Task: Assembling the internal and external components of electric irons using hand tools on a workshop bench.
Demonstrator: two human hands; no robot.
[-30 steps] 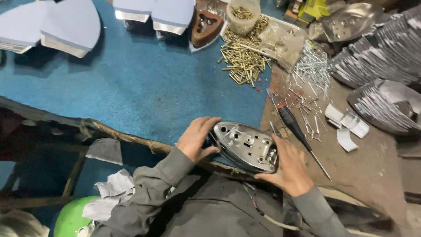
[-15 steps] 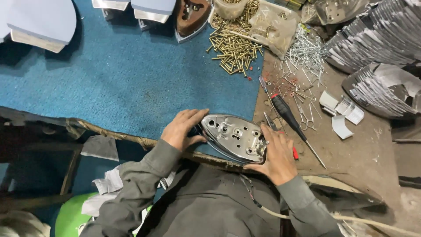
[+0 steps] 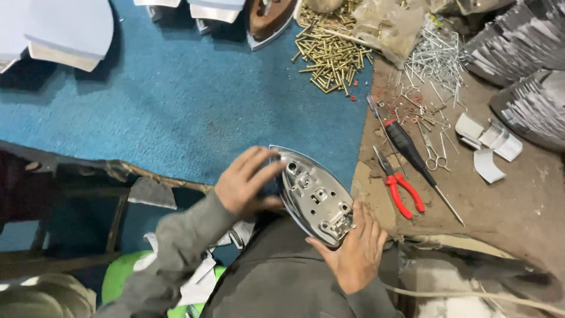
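Shiny metal iron soleplate with screw posts (image 3: 315,197) sits at the tabletop's near edge, held between both hands. Right hand (image 3: 353,250) cups its wide rear end, grip clamped. Left hand (image 3: 244,182) presses the left side, fingers spread. Long axis runs near-right to far-left. Red-handled pliers (image 3: 400,191) lie just right; brass screws pile (image 3: 329,50) at the far edge.

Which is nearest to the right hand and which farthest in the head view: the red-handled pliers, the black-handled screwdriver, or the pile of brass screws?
Measured from the right hand, which cradles the wide end of the metal iron base:
1. Red-handled pliers, just up and right of it on the brown mat.
2. Black-handled screwdriver, beyond the pliers.
3. Pile of brass screws, far up at the blue mat's top edge.
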